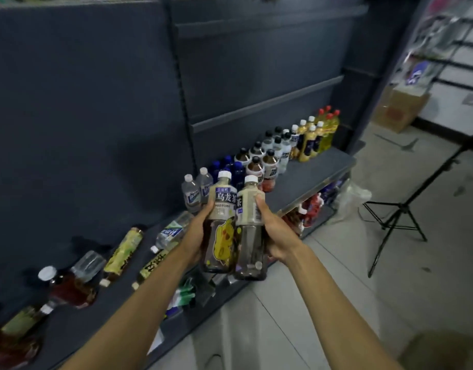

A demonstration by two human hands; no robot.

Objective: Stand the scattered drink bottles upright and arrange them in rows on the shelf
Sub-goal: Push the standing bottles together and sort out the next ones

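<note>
- Both hands are busy: my left hand [196, 236] is wrapped round the oolong tea bottle with the yellow cartoon label [219, 222], and my right hand [276, 232] is wrapped round a second oolong tea bottle [249, 228], thumb on its label.
- I hold the pair upright and touching side by side, white caps up, above the front edge of the shelf [310, 177].
- As I judge it, I'm in the carrying step: two bottles picked up and on their way to the rows.
- Standing rows already run along the back of the shelf: two clear water bottles [196, 192] just behind my pair, then blue-capped bottles [231, 166], black-capped bottles [259, 158], and yellow bottles with red caps [327, 126] at the far end.
- The next move, I reckon, calls for lowering both onto the shelf near the water bottles, bases flat, without knocking them over.
- Work remains on the shelf to the left of my arms: a water bottle [171, 233] lies on its side, with green-labelled tea bottles [124, 253] and dark reddish bottles [69, 289] also lying down.
- Beyond the shelf's far end I see a cardboard box [398, 110] and a black tripod [401, 209] on the tiled floor.
</note>
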